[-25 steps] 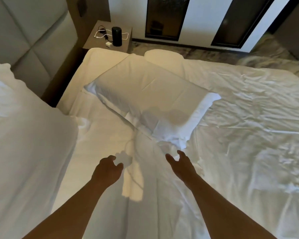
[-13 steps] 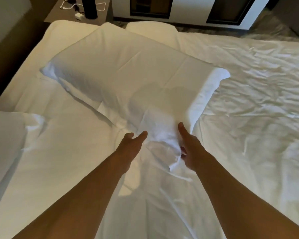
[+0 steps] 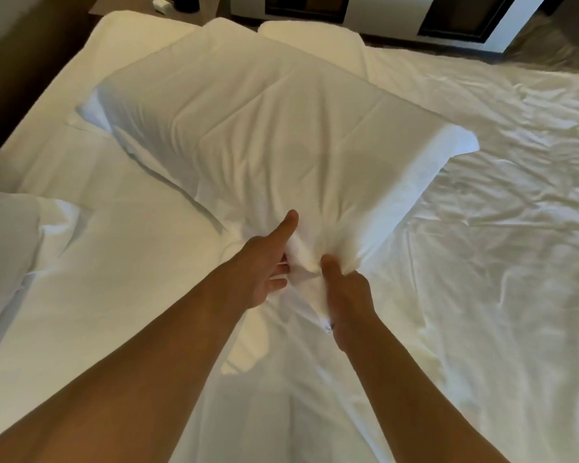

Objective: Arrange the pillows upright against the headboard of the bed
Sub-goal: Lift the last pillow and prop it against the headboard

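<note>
A large white pillow [image 3: 268, 128] lies flat and askew on the white bed [image 3: 502, 228]. Its near corner is bunched up between my two hands. My left hand [image 3: 264, 265] has its thumb on top of the corner and its fingers curled under the fabric. My right hand [image 3: 345, 289] pinches the same corner from the right, thumb pressed into the cloth. A second white pillow [image 3: 7, 248] shows at the left edge, partly out of frame. Another white pillow end [image 3: 311, 38] lies behind the large one. The headboard is out of view.
A dark nightstand [image 3: 131, 5] with a white charger stands at the top left beyond the mattress. A white wall unit with dark panels [image 3: 381, 11] runs along the far side. The sheet on the right is wrinkled.
Both hands reached forward from above the sheet to the pillow's near corner and closed on it. The view moved closer and lower over the pillow.
</note>
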